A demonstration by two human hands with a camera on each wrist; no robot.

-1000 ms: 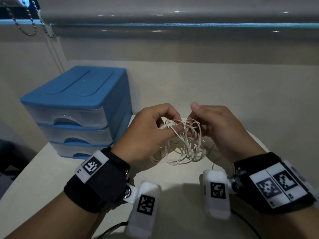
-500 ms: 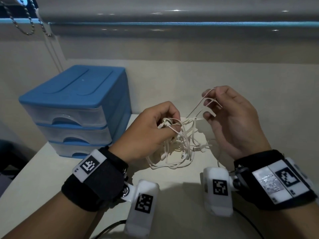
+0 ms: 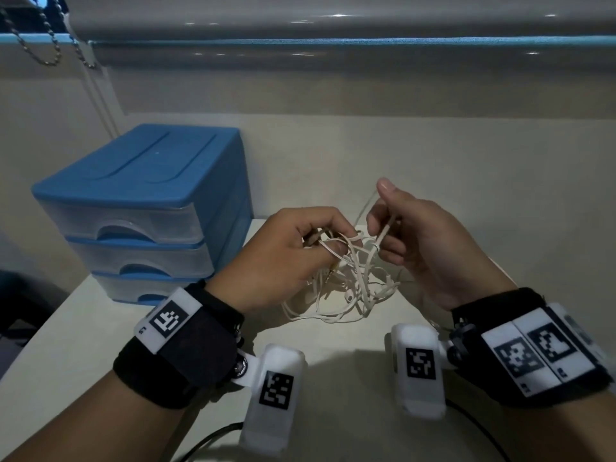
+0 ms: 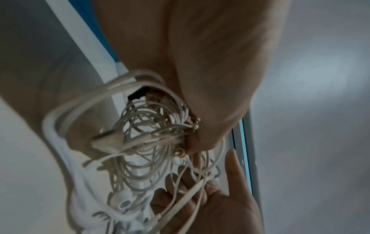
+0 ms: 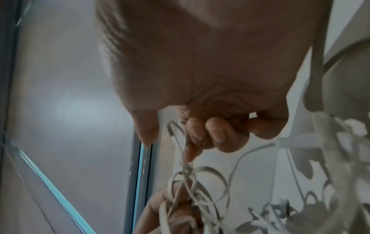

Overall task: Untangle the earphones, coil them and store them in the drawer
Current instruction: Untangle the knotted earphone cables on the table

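No word, brand or number can be read with any certainty in these views. The only signs are black-and-white square code markers: one on the white tag of the left wristband [image 3: 168,320], two side by side on the right wristband [image 3: 540,353], and one each on the left wrist camera housing [image 3: 276,390] and the right wrist camera housing [image 3: 420,363]. A tiny dark mark sits at a corner of several marker tags, too small to make out, and the blue drawer unit [image 3: 146,181] bears no legible label.
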